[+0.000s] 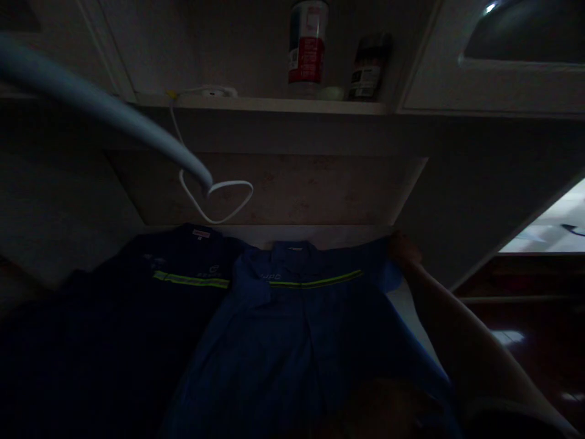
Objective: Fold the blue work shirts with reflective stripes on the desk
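A blue short-sleeved work shirt with a yellow-green stripe across the chest lies spread out, its collar toward the wall. My right hand reaches to the far right and grips the end of its right-side sleeve. Low in the picture, a dim brownish shape, seemingly my left hand, is over the lower part of the shirt; darkness hides its fingers. To the left lies a darker navy work garment with a similar stripe, and the blue shirt's other sleeve overlaps its edge.
A pale pole slants in from the upper left, near a looped white cable. An open shelf above holds a red-labelled can and a dark-lidded jar. A cabinet door is at upper right.
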### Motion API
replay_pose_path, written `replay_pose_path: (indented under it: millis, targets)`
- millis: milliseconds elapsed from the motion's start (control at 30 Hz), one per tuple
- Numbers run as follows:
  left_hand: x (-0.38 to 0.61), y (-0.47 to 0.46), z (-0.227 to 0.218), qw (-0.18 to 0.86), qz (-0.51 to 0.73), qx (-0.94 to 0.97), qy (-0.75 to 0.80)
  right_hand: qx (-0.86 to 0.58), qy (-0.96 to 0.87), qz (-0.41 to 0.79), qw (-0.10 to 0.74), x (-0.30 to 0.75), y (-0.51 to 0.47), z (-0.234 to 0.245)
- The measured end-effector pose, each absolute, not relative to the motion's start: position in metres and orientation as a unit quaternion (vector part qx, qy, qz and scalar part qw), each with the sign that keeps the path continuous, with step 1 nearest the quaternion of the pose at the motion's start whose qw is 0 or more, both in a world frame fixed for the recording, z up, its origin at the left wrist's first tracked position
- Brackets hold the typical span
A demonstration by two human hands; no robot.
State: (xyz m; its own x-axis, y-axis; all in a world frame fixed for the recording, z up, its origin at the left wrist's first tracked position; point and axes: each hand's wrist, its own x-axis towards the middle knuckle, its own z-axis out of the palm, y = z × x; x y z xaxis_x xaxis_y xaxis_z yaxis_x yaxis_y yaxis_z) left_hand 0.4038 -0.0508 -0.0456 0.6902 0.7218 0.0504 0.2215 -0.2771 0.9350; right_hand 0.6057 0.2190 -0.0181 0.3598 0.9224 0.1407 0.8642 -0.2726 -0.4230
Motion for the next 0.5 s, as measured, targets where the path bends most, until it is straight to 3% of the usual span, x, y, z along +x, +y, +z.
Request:
replay_pose_path:
  millis: [100,200,267,333,500]
  targets:
    - [0.351,-0.029,-0.050,0.345,0.291,0.777,0.439,-0.788,-0.577,0.046,0.208,0.602,0.208,-0.042]
    - [0.278,0.007,-0.064,0.118,0.200,0.779,0.582,-0.706,-0.673,0.069,0.209,0.572,0.171,-0.071]
    - [0.229,0.031,-0.077,0.029,0.165,0.763,0.625,-0.614,-0.750,0.116,0.215,0.544,0.125,-0.090]
    - [0.183,0.048,-0.087,0.030,0.170,0.733,0.658,-0.539,-0.800,0.154,0.215,0.516,0.070,-0.107]
    - [0.083,0.062,-0.092,0.182,0.314,0.553,0.750,-0.458,-0.860,0.175,0.143,0.473,-0.038,-0.135]
